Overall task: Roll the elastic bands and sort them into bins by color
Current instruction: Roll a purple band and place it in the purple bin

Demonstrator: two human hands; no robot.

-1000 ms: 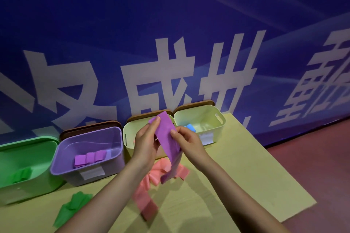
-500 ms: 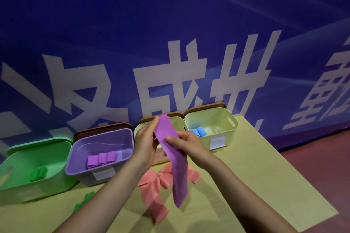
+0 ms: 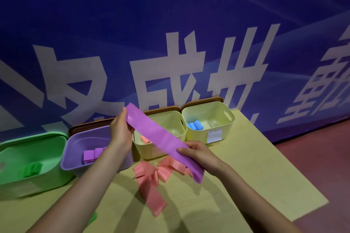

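A flat purple elastic band (image 3: 159, 137) stretches diagonally above the table. My left hand (image 3: 120, 130) pinches its upper left end and my right hand (image 3: 198, 154) grips it near the lower right end, whose tip hangs down. Loose pink bands (image 3: 151, 178) lie on the table below. Four bins stand in a row at the back: a green bin (image 3: 47, 176) with green rolls, a purple bin (image 3: 75, 143) with purple rolls (image 3: 92, 155), a pale yellow bin (image 3: 176, 119) with a pink roll (image 3: 145, 139), and a second pale yellow bin (image 3: 217, 108) with blue rolls (image 3: 195, 126).
The yellow table (image 3: 255, 176) ends at the right, with red floor (image 3: 322, 157) beyond. A blue banner wall (image 3: 170, 24) stands right behind the bins. A bit of green band (image 3: 92, 217) shows at the lower left beside my left forearm.
My hands have moved apart, with the right one sliding down and right along the purple band. The band, which hung down folded, is now stretched out between them.
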